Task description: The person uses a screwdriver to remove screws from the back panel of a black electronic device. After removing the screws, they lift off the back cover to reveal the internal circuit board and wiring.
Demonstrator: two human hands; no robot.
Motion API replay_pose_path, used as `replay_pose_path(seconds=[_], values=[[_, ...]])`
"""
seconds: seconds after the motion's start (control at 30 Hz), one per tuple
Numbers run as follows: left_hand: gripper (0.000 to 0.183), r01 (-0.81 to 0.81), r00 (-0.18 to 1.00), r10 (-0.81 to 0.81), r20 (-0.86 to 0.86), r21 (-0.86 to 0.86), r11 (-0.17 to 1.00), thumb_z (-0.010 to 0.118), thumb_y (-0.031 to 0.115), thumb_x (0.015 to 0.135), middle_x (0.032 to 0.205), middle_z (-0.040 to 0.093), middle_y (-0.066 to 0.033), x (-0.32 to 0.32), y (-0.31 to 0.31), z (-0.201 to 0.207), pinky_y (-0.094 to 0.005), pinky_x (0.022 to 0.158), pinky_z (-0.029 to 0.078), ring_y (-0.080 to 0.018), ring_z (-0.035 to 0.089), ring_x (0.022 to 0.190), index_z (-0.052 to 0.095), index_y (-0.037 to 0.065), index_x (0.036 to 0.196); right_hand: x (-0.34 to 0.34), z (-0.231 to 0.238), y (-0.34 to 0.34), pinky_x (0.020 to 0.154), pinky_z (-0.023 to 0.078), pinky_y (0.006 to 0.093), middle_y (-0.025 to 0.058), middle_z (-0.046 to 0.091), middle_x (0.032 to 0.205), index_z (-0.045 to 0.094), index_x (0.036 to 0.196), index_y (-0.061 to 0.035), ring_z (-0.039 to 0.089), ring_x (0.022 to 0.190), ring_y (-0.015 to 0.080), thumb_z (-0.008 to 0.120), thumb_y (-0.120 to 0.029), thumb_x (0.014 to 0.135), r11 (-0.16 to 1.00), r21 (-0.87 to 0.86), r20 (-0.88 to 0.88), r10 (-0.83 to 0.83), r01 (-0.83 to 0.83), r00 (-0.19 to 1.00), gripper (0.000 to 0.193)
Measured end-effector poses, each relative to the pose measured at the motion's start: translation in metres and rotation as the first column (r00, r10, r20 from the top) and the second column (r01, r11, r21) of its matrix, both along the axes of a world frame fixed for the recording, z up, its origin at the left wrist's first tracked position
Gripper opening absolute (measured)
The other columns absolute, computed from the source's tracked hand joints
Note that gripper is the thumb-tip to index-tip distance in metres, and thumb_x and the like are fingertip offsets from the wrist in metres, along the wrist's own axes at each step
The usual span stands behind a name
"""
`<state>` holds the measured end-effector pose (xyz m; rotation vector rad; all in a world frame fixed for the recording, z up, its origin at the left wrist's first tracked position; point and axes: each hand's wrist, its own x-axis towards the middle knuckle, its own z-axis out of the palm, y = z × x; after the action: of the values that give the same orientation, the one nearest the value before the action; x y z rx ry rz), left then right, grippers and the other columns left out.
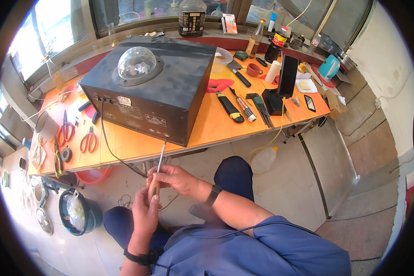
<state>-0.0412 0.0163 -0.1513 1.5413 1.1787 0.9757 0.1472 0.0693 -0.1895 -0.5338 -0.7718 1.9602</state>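
A large black metal box [145, 99] with a clear dome [137, 64] on top sits tilted across the table. Its labelled panel faces me. My right hand [181, 180] pinches a screwdriver [161, 155] where the shaft meets the brown handle. Around the lower end of that handle, my left hand [145, 215] closes with thumb and fingers. The shaft points up and away, its tip at the bottom edge of the box's panel near the right corner. Whether the tip sits in a screw is too small to tell. A black power cord [106, 142] hangs from the panel.
On the orange table [207, 133], scissors [88, 141], pliers [57, 161] and black tape [66, 154] lie left. A utility knife [230, 108], hex keys [261, 110] and a phone on a stand [287, 76] are right. A lined bucket [80, 214] stands on the floor.
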Motion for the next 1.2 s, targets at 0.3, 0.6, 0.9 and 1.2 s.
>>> replay_pose_path(seconds=[0.3,0.6,0.9,1.2], values=[[0.04,0.107,0.908,0.117,0.402,-0.492,0.864,0.044,0.031,0.111,0.101,0.068,-0.013,-0.006,0.003,0.009,-0.0223,0.051,0.047,-0.0136,0.063,0.065,0.053,-0.002,0.132,0.001,0.001,-0.001,0.101,0.054,0.0366,0.0097,0.072,0.115,0.064,0.127,-0.0056,0.069,0.109,0.0202,0.064,-0.021,0.104,1.0,-0.007,-0.005,-0.022,0.022,1.0,0.028],[0.044,0.122,0.894,0.16,0.418,-0.57,0.813,0.042,0.036,0.111,0.095,0.069,-0.0154,-0.008,0.003,0.014,-0.0227,0.048,0.044,-0.0149,0.06,0.058,0.053,-0.001,0.134,0.001,0.005,0.0,0.1,0.055,0.0369,0.0096,0.072,0.113,0.065,0.124,-0.0054,0.069,0.107,0.0204,0.063,-0.022,0.105,1.0,-0.006,-0.023,-0.015,0.015,1.0,0.026],[0.042,0.059,0.941,0.1,0.322,-0.451,0.891,0.051,0.028,0.109,0.111,0.066,-0.0098,-0.005,0.002,0.016,-0.0222,0.057,0.047,-0.0109,0.063,0.072,0.05,-0.001,0.139,-0.001,0.004,0.0,0.095,0.057,0.0377,0.0088,0.071,0.114,0.064,0.125,-0.0066,0.07,0.107,0.0219,0.061,-0.024,0.106,0.999,-0.01,0.018,-0.036,0.036,0.999,0.026],[0.047,0.151,0.933,0.034,0.36,-0.473,0.868,0.045,0.038,0.111,0.103,0.069,-0.01,-0.011,0.003,0.016,-0.0191,0.054,0.045,-0.0103,0.062,0.067,0.052,-0.001,0.136,0.006,0.008,0.002,0.102,0.053,0.0378,0.0129,0.07,0.118,0.064,0.13,-0.0064,0.067,0.113,0.0239,0.066,-0.027,0.102,0.999,-0.038,0.029,-0.02,0.021,0.999,0.035]])
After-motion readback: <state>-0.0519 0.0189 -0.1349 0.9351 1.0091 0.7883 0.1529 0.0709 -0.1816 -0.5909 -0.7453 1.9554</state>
